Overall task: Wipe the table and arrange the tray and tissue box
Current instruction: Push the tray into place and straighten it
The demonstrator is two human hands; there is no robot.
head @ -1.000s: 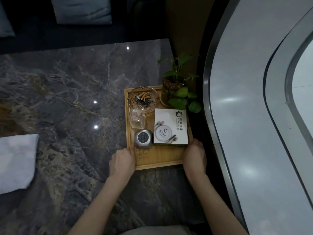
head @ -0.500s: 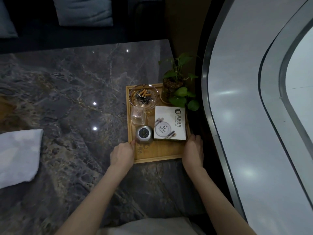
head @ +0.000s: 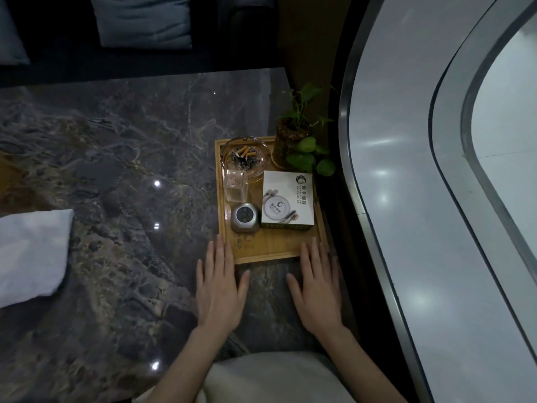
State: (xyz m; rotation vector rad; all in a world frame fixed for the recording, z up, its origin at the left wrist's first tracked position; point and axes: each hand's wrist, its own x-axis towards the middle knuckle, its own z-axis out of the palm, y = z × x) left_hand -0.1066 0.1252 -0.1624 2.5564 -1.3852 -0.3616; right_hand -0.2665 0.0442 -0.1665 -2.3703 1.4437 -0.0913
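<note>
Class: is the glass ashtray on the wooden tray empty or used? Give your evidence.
Used. The ashtray on the tray holds several cigarette butts and dark ash.

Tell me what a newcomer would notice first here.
Likely the wooden tray at the marble table's right edge, crowded with an ashtray of cigarette butts and a white tissue box. Next, the left hand and right hand, open, flat at its near corners.

White folded cloth [head: 32, 254]: left part cut off by frame edge. Blue-grey cushion [head: 143, 20]: top cut by frame. White printed tissue box [head: 287, 200]: logo text too small to read. Glass ashtray [head: 245, 156]: near rim hidden behind clear square glass holder [head: 234, 186]. Both forearms cut at bottom edge.
</note>
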